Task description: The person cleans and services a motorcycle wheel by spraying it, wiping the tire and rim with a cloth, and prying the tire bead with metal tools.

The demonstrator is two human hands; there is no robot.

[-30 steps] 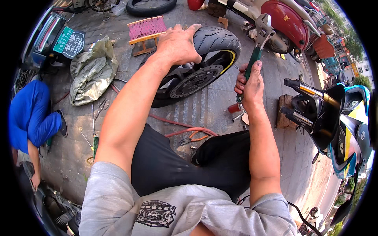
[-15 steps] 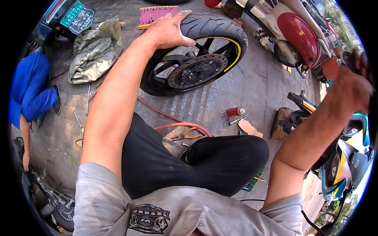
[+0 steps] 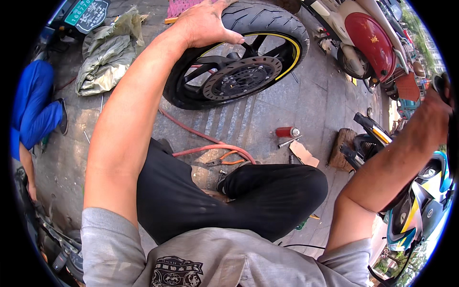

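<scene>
A motorcycle wheel [image 3: 239,79] with a black tyre, a yellow rim stripe and a perforated brake disc leans tilted ahead of me. My left hand [image 3: 205,24] grips the top of its tyre, thumb along the sidewall and fingers over the tread. Out at the far right, my right hand [image 3: 436,105] is raised and closed around something dark with a rounded end. The picture's edge cuts off that hand, so I cannot make out the object.
A red canister [image 3: 287,132], a metal socket tool [image 3: 289,141], cardboard [image 3: 304,154] and a wooden block [image 3: 341,149] lie on the paving. A red hose [image 3: 210,149] and orange-handled pliers [image 3: 224,160] are near my knees. Scooters [image 3: 370,43] stand right; a person in blue [image 3: 38,105] crouches left.
My right hand has lowered slightly at the right edge. My left hand stays on the tyre. The whole view has shifted a little, so the wheel sits higher in the picture.
</scene>
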